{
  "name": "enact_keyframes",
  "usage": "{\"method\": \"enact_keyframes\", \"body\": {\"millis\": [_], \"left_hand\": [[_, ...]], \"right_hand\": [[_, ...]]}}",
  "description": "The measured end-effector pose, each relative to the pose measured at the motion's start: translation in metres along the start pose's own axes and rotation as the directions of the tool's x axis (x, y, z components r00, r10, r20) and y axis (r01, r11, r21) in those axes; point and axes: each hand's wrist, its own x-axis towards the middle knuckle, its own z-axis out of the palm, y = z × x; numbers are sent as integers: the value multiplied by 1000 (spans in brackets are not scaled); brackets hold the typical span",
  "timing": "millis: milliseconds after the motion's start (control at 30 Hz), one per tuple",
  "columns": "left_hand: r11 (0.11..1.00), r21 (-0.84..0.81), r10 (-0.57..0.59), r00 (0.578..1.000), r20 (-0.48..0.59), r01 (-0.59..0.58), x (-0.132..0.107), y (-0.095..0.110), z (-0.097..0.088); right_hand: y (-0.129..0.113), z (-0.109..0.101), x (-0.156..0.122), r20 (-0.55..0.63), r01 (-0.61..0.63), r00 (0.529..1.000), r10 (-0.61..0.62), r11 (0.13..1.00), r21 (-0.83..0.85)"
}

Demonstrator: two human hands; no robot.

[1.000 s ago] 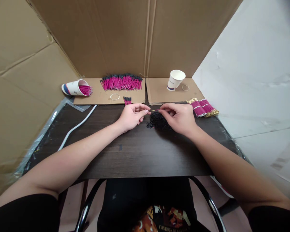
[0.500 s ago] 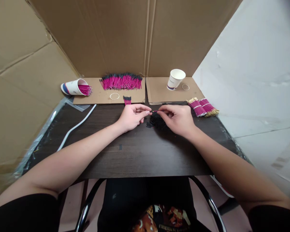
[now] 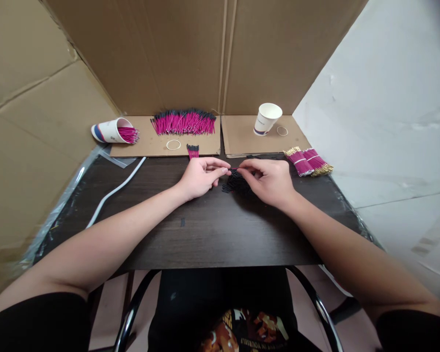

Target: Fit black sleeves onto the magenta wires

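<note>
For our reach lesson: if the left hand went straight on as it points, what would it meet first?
Probably the right hand, across the thin piece pinched between them; depth is unclear.

Sleeves, two, short, black; shirt front, black, with print in orange-brown and white; lettering, gold-toned.

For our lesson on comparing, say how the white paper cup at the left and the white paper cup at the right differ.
The white paper cup at the left lies on its side; the white paper cup at the right stands upright. Thin magenta sticks with pale tips show in the left cup's mouth, while none show at the right cup's mouth. Both cups are white, with dark blue near the base.
</note>
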Motion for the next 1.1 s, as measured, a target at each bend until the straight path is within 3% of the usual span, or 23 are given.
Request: {"method": "enact_keyframes", "body": {"millis": [433, 667, 900, 1100], "left_hand": [[1000, -4, 5, 1000, -26, -5, 0, 2, 0], [1000, -29, 3, 999, -43, -4, 0, 3, -2], [997, -70, -24, 1000, -4, 24, 0, 5, -3], [997, -80, -13, 999, 30, 15, -8, 7, 3]], "right_hand": [[4, 0, 0, 6, -22, 1000, 22, 998, -67], [5, -6, 2, 48, 31, 998, -27, 996, -86], [-5, -5, 3, -10, -53, 999, 54, 996, 71], [-13, 5, -4, 58, -179, 984, 170, 952, 250]]}}
